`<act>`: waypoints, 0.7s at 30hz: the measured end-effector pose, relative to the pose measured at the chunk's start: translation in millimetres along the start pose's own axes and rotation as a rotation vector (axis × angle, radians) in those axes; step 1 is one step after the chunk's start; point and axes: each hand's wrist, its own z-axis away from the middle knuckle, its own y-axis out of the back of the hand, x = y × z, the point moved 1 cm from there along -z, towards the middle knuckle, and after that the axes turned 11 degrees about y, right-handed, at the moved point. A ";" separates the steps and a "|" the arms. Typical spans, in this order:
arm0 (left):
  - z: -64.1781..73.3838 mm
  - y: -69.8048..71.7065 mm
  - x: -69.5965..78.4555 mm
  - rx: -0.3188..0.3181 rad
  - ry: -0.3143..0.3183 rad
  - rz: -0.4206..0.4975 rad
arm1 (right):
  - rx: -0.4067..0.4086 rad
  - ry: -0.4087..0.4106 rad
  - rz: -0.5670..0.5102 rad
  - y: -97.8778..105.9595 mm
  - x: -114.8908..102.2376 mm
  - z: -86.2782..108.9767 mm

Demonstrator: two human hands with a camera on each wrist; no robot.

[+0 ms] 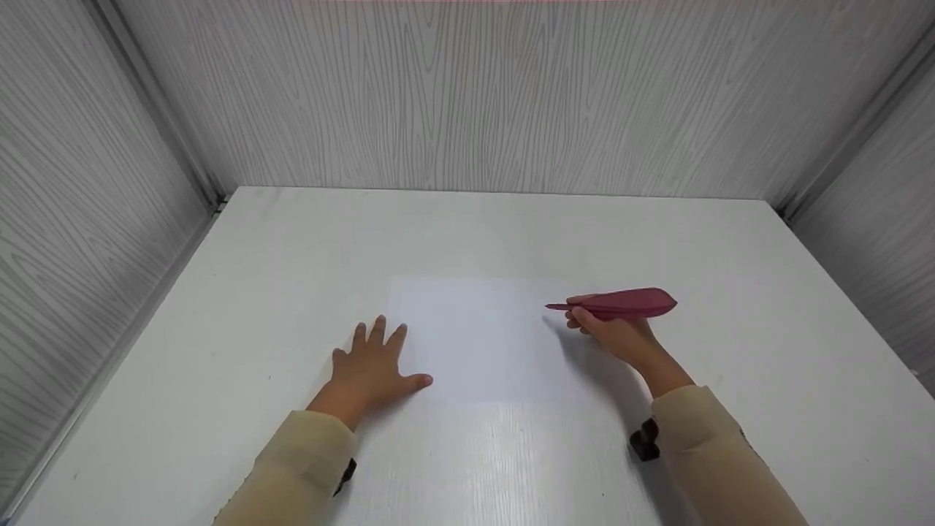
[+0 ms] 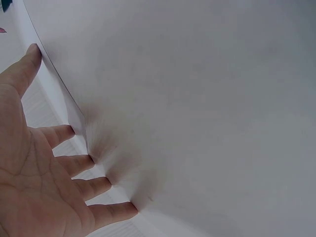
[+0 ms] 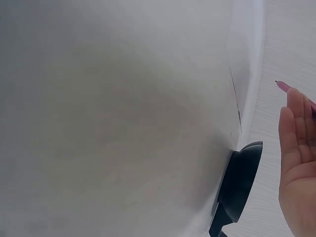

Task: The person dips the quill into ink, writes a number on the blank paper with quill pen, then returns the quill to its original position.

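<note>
A sheet of white paper [image 1: 475, 343] lies flat on the white table, faint against it. My left hand [image 1: 369, 372] rests at the paper's left side with its fingers spread and straight. In the left wrist view the thumb of that left hand [image 2: 34, 173] meets the paper's edge, and its fingertips touch the surface. Over the paper's right side my right hand [image 1: 617, 336] pinches a maroon feather-shaped pen [image 1: 632, 302]. The pen's tip points left and is raised, with a shadow below it. The right wrist view shows the right hand [image 3: 301, 163] partly, the pen's tip [image 3: 282, 86] beyond its fingers.
The white table [image 1: 475, 234] is bounded by a pale wood-grain panel [image 1: 475, 95] at the back and similar panels at both sides. Dark devices show at both cuffs, one under the right sleeve [image 1: 694, 416]. A dark curved piece [image 3: 242, 182] appears in the right wrist view.
</note>
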 end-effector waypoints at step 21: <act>0.6 -0.2 -0.7 -0.001 -0.004 0.018 | -0.102 0.068 0.066 -6.8 2.9 -1.7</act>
